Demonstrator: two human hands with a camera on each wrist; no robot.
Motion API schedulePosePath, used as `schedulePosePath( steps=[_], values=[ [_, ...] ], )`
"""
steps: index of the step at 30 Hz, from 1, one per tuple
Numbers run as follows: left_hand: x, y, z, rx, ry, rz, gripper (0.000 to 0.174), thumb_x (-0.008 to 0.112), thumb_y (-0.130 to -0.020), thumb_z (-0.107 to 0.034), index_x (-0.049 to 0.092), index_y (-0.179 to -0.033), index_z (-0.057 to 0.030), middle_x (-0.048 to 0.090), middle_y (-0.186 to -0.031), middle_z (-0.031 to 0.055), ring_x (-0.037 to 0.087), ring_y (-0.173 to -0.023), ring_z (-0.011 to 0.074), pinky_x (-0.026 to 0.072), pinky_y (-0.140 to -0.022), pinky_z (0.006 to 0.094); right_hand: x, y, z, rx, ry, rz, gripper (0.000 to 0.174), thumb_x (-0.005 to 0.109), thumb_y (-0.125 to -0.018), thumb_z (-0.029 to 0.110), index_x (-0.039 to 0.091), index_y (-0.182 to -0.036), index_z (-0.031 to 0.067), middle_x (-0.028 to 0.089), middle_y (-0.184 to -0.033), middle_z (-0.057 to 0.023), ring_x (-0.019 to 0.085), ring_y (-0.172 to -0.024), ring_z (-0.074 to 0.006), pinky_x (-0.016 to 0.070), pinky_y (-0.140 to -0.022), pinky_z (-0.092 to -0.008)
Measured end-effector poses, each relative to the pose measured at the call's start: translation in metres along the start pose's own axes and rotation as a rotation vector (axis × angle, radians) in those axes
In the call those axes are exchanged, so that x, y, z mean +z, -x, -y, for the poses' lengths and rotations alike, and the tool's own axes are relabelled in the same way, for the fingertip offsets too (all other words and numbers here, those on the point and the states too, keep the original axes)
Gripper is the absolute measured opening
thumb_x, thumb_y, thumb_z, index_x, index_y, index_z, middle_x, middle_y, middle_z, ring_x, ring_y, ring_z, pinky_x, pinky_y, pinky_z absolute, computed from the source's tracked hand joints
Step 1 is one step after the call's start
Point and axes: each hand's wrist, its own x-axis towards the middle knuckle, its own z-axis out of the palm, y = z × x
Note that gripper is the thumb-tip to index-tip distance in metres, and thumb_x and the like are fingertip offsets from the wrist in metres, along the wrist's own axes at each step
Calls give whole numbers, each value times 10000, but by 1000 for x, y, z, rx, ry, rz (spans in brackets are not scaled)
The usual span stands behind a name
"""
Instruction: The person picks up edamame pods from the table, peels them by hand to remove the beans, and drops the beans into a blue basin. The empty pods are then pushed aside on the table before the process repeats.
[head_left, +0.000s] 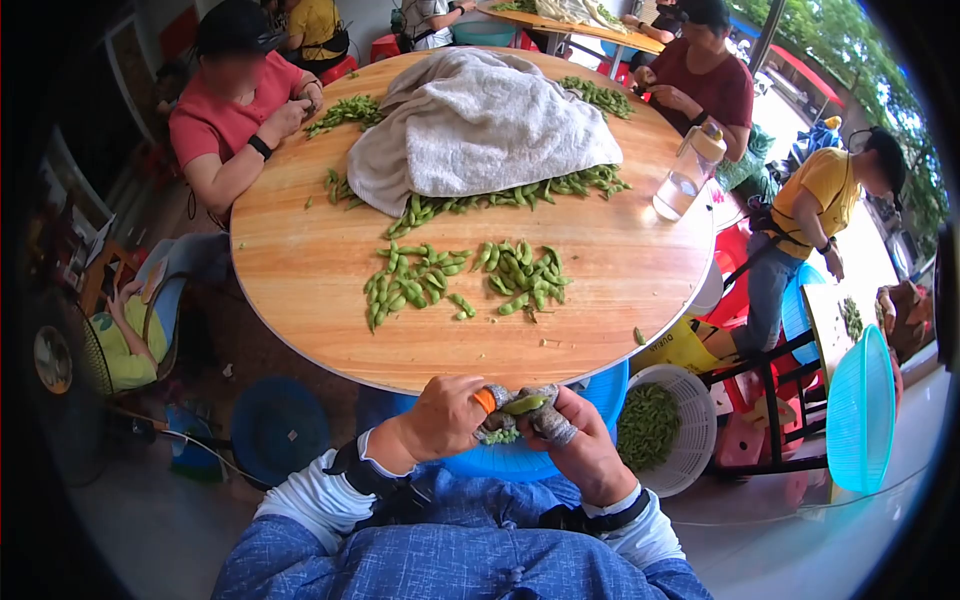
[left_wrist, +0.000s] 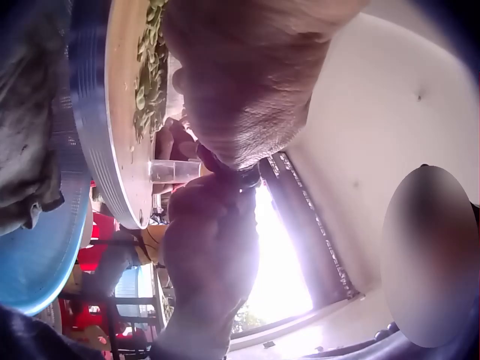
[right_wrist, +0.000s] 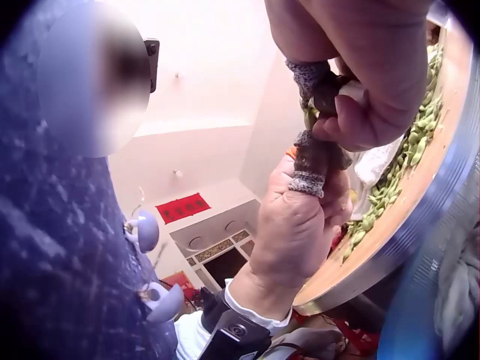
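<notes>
In the head view my left hand (head_left: 440,418) and right hand (head_left: 590,445) meet just in front of the table edge. Between them they pinch a green soybean pod (head_left: 525,404). Grey knitted finger covers (head_left: 556,428) wrap the thumbs, and an orange band (head_left: 485,400) circles a left finger. The right wrist view shows the left hand (right_wrist: 292,225) below and the right hand (right_wrist: 367,67) above, fingertips close together. Backs of both hands hide the pod in the left wrist view. Beneath the hands stands a blue basin (head_left: 605,395), with some green beans visible below the pod.
Two piles of pods (head_left: 420,280) lie on the round wooden table (head_left: 300,270), before a towel (head_left: 500,130) covering more pods. A water bottle (head_left: 688,175) stands at the right. A white basket (head_left: 690,410) of pods sits on the floor. Several people sit or stand around.
</notes>
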Motion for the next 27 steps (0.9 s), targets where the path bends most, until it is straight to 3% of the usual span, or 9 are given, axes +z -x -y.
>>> schedulePosePath(
  steps=[6,11,21,24,27],
  values=[
    [-2,-4,-1,-40,214,44,329,614,-620,-137,561,-910,10,557,-751,156,558,-670,310,453,-593,364,4,3,7,-20,12,46,300,588,-801,229,500,-1020,44,529,-845,27,433,-677,-34,340,-582,-158],
    [-5,-2,-5,-53,86,91,342,616,-612,-146,559,-903,24,556,-744,154,557,-648,306,453,-566,359,16,4,11,-34,147,-39,317,590,-800,219,490,-1040,39,529,-872,24,438,-687,-36,351,-593,-164],
    [1,0,-6,84,-226,-22,264,619,-572,-115,583,-792,27,576,-797,150,575,-687,296,478,-602,348,-1,2,-8,-63,4,-76,170,570,-795,91,556,-947,17,584,-846,-5,493,-682,-49,390,-599,-188],
    [3,1,-6,-32,-34,7,236,616,-620,-97,572,-818,23,578,-828,160,573,-735,303,468,-654,319,-2,-1,-9,-106,-12,-54,178,572,-794,74,553,-958,11,589,-882,-17,514,-726,-59,410,-642,-196],
    [15,0,-9,-190,471,-110,223,505,-728,-51,540,-944,-11,576,-828,126,571,-753,241,446,-671,299,-3,-6,-18,-174,1,-49,202,580,-789,63,546,-978,1,588,-915,-24,535,-774,-81,426,-694,-213]
  ],
)
